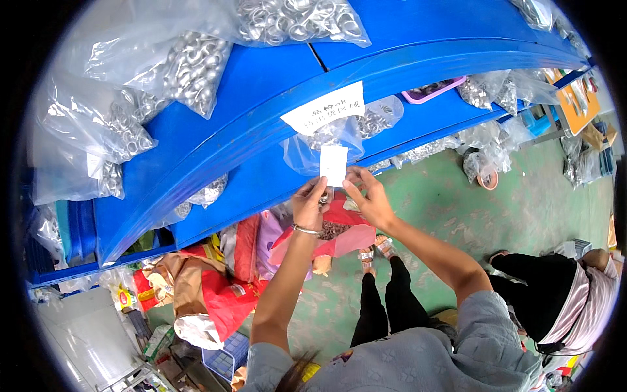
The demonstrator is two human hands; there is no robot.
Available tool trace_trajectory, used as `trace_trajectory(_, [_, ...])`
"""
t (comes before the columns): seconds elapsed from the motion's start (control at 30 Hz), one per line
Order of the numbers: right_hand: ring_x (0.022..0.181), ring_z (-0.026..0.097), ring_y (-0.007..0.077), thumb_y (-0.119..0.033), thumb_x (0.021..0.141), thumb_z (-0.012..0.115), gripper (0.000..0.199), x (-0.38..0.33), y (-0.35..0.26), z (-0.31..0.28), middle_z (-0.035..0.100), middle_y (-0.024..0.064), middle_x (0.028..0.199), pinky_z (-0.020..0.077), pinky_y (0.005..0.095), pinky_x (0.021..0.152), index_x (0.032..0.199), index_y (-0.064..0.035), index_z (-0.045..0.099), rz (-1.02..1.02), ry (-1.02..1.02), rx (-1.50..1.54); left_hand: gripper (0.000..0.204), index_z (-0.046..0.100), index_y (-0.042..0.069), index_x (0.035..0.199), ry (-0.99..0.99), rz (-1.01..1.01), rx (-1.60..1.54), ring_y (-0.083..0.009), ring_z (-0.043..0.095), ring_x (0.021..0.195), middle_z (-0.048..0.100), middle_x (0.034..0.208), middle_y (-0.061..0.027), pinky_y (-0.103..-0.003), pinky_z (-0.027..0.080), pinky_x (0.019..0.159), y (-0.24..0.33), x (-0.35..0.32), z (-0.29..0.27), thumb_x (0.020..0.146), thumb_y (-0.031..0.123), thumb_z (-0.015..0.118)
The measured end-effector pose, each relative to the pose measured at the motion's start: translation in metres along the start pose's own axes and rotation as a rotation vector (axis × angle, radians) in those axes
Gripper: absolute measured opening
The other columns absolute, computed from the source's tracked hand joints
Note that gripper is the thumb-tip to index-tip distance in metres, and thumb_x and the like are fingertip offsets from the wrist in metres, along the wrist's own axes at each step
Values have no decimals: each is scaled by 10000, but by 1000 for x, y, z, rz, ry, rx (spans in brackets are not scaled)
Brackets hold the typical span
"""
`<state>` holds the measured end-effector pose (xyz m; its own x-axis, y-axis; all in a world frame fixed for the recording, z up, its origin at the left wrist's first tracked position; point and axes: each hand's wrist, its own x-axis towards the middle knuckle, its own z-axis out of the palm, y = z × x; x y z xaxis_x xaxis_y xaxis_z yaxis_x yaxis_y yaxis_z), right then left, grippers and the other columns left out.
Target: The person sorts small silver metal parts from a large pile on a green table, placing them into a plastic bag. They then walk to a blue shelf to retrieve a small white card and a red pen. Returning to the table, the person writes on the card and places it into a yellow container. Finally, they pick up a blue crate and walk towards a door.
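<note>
A small white card (pixel 334 164) is held upright in front of the blue shelf. At its lower left corner, my left hand (pixel 309 208) is closed, its thumb against the card. A small dark, shiny thing shows beside the left fingers; what it is I cannot make out. My right hand (pixel 369 201) pinches the lower right corner, fingers bent. Behind the card, on the shelf, lies a clear plastic bag (pixel 297 153). A white paper label (pixel 325 111) with handwriting is fixed to the shelf edge just above.
Clear bags of metal rings (pixel 196 68) crowd the upper blue shelf (pixel 261 72). Below stand an open red sack (pixel 349 238) of small brownish pieces and more sacks (pixel 225 294). A pink tray (pixel 434 91) sits on the lower shelf. Another person (pixel 562 297) is at the right on the green floor (pixel 457 222).
</note>
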<state>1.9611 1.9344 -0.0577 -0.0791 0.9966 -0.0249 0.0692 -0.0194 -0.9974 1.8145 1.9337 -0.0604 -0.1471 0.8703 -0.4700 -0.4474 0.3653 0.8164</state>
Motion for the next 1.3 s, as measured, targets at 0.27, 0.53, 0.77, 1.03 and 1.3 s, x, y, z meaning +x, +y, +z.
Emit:
trace_trajectory(0.27, [653, 519, 69, -83, 856, 557, 89, 9, 35, 4, 553, 11, 726, 425, 220, 589, 838, 4, 558, 202, -47, 382, 168, 616, 49, 859, 1, -29, 30, -87, 502, 469, 571, 640, -19, -175, 276, 337, -12, 1, 5, 772, 180, 677])
trace_trajectory(0.53, [595, 513, 72, -74, 854, 547, 97, 6, 28, -24, 569, 28, 669, 420, 223, 537, 874, 19, 570, 324, -45, 416, 198, 579, 56, 919, 44, -159, -229, -116, 537, 541, 572, 725, -39, -201, 344, 359, 6, 89, 3, 817, 221, 618])
trace_trajectory(0.77, [604, 514, 67, -74, 857, 549, 128, -2, 25, -48, 581, 21, 692, 439, 229, 559, 923, 30, 586, 301, -72, 421, 117, 563, 100, 886, 181, -42, -614, -147, 538, 615, 582, 800, -39, -259, 428, 461, 16, 179, 19, 843, 208, 570])
trace_trajectory(1.03, [620, 512, 50, -51, 861, 536, 106, -9, 31, -76, 591, 16, 732, 459, 210, 578, 895, 33, 592, 374, 1, 442, 314, 563, 100, 1037, 22, -111, -677, -243, 581, 878, 593, 1006, -84, -377, 533, 659, 14, 192, 34, 861, 350, 493])
trace_trajectory(1.3, [635, 532, 76, -63, 862, 543, 136, -22, 53, -89, 598, 46, 756, 446, 231, 588, 932, 47, 585, 408, -3, 459, 303, 587, 60, 1005, -27, -77, -643, -277, 577, 938, 606, 1026, -107, -428, 513, 760, -8, 215, -2, 864, 313, 497])
